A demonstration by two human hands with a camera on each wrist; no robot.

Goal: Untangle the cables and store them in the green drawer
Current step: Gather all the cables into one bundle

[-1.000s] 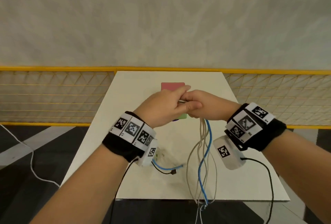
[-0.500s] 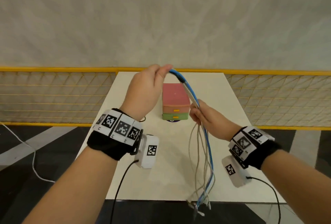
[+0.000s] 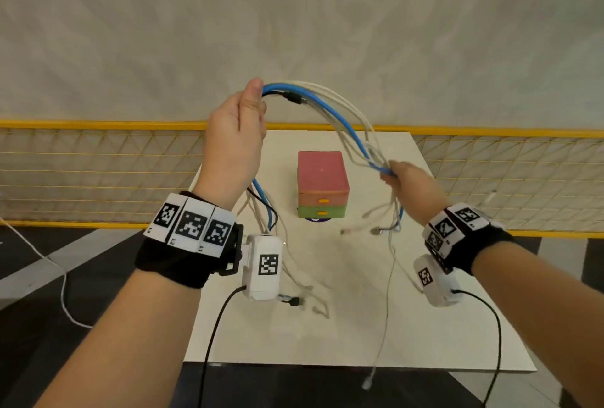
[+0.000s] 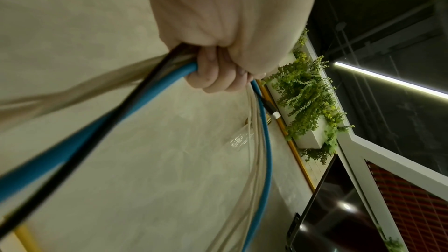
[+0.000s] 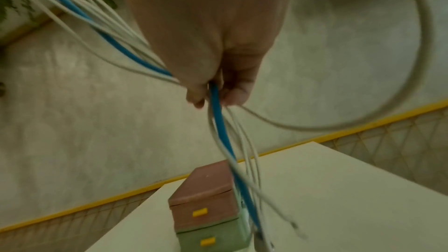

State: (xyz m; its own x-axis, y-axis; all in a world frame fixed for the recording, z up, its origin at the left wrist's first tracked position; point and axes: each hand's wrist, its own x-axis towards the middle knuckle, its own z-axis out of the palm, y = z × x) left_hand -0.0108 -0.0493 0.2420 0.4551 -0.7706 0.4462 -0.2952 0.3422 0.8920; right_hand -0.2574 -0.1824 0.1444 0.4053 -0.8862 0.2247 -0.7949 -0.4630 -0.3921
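A bundle of cables (image 3: 330, 110), blue, black and several white, arcs in the air between my hands. My left hand (image 3: 240, 126) is raised high and grips one end of the bundle (image 4: 169, 72) in a fist. My right hand (image 3: 403, 179) is lower, right of the drawers, with its fingers (image 5: 232, 91) curled round the blue cable (image 5: 218, 114) and white ones. Loose ends with plugs (image 3: 376, 230) dangle below it. The green drawer (image 3: 322, 212) is closed, at the bottom of a small stack under a pink drawer unit (image 3: 322, 175).
The stack stands at the middle back of a white table (image 3: 441, 326). A yellow mesh railing (image 3: 98, 172) runs behind the table, with a grey wall beyond. Black sensor leads (image 3: 212, 342) hang from both wrist units. A white cord (image 3: 49, 264) lies on the dark floor at left.
My hands have drawn apart: the left has risen and moved left, the right has moved right and down. The bundle now stretches in a wide arc and its loose ends have lifted off the table's front edge.
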